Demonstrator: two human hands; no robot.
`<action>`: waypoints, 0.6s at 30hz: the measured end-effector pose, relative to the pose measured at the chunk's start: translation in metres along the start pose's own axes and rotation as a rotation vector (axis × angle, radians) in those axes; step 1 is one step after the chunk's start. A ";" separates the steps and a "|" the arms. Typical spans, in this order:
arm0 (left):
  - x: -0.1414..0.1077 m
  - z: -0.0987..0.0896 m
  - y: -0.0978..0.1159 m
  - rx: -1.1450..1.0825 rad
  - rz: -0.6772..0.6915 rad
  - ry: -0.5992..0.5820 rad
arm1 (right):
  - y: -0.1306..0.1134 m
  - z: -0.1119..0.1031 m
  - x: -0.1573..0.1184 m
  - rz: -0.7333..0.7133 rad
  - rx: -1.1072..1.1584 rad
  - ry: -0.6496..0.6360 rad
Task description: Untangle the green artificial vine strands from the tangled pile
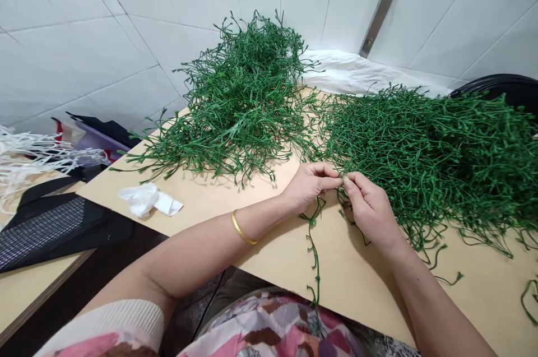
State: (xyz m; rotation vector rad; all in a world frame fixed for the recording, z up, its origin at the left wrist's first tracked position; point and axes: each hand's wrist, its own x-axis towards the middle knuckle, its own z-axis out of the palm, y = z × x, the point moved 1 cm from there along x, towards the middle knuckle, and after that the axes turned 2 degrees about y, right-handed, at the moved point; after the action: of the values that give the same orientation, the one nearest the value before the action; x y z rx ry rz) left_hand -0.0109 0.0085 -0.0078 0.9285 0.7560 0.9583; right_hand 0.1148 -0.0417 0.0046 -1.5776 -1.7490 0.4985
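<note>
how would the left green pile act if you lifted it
The left green pile would probably sag, its thin strands curving every way. It may snag, being so tangled. It seems light for its bulk, with gaps showing near its edges.

Passable over the surface (pixel 348 270) between hanging green strand (pixel 318 278) and right forearm (pixel 424 290); blocked beyond the fingers (pixel 332 182) by left green heap (pixel 244 88) and right green heap (pixel 420 149).

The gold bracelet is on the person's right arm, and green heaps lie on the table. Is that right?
Not quite: the head view shows the gold bracelet on the left arm. The green heaps do lie on the table.
</note>
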 end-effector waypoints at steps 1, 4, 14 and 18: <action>0.000 0.000 -0.001 -0.018 -0.028 -0.023 | -0.001 -0.001 -0.001 -0.016 -0.087 0.032; 0.002 -0.001 -0.005 -0.106 -0.156 -0.120 | -0.002 -0.004 -0.002 -0.086 -0.285 0.088; -0.003 0.002 0.005 0.054 -0.056 -0.138 | -0.002 -0.007 -0.002 -0.283 -0.318 0.101; -0.008 0.003 0.007 -0.103 -0.210 -0.385 | -0.004 -0.015 -0.006 -0.182 0.151 -0.058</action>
State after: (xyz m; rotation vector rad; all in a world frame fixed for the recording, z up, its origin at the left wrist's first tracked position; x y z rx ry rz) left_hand -0.0144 0.0019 0.0010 0.8892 0.4605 0.6031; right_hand 0.1232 -0.0506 0.0161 -1.2980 -1.8326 0.5768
